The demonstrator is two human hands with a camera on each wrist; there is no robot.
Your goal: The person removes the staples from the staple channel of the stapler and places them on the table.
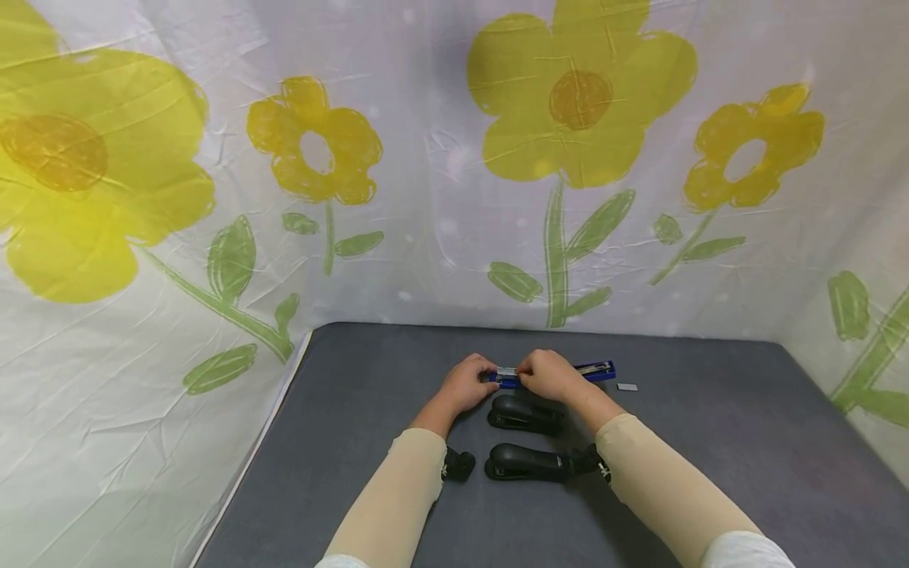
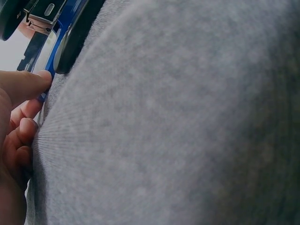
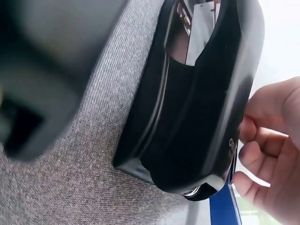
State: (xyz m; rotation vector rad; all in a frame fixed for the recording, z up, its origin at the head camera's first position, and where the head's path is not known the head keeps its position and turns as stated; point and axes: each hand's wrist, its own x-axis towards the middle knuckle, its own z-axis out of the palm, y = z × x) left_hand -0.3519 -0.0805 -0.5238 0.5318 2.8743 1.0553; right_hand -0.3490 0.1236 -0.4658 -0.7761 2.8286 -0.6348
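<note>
Table (image 1: 334,442): grey; we see flowered sheets (image 1: 426,229) beyond its far edge.
Blue stapler (image 1: 596,371): opened out near that edge, left hand (image 1: 465,385) pinching its left end.
Right hand (image 1: 552,374): at the stapler's middle; we cannot tell the fingers' grip.
Black staplers (image 1: 524,463): two, farther from that edge.

Left fingers (image 1: 484,365), right fingers (image 1: 525,368) on blue stapler (image 1: 507,383) near 2 black staplers (image 1: 524,414) (image 1: 527,463)

Pale wrinkled cloth backdrop (image 1: 426,260) with yellow flowers (image 1: 581,100) and green leaves (image 1: 514,282) behind a dark grey tabletop (image 1: 710,442)
</note>
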